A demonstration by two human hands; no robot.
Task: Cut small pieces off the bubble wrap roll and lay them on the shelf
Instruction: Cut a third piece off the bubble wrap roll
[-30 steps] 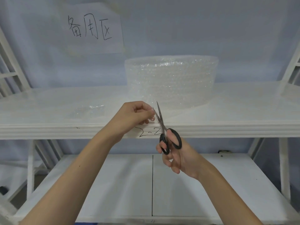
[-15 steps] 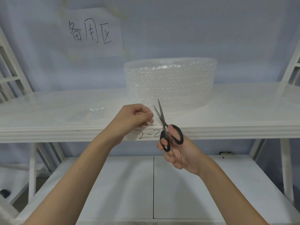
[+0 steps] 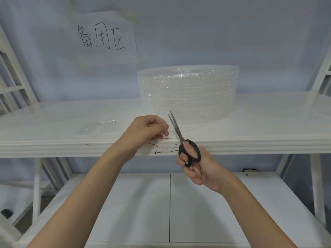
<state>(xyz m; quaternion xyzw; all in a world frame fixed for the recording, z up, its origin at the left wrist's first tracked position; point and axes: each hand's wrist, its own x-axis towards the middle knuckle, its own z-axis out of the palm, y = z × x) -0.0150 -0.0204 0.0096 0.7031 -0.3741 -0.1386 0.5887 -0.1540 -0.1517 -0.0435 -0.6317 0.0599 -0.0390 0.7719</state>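
Note:
A clear bubble wrap roll (image 3: 188,92) stands on the white upper shelf (image 3: 259,122). Its loose end runs toward the front edge, where my left hand (image 3: 148,130) pinches it with closed fingers. My right hand (image 3: 195,165) grips black-handled scissors (image 3: 180,138), blades pointing up and slightly apart, just right of my left fingers at the wrap. Cut bubble wrap pieces (image 3: 100,125) lie on the shelf to the left.
A paper sign (image 3: 103,37) with handwriting hangs on the wall behind. "2-2" is written on the shelf's front edge (image 3: 164,148). A lower white shelf (image 3: 170,208) lies beneath my arms. White frame posts (image 3: 318,185) stand at both sides.
The scissor blades have opened slightly beside my left fingers. Both hands stayed at the shelf's front edge; the view tilted down a little.

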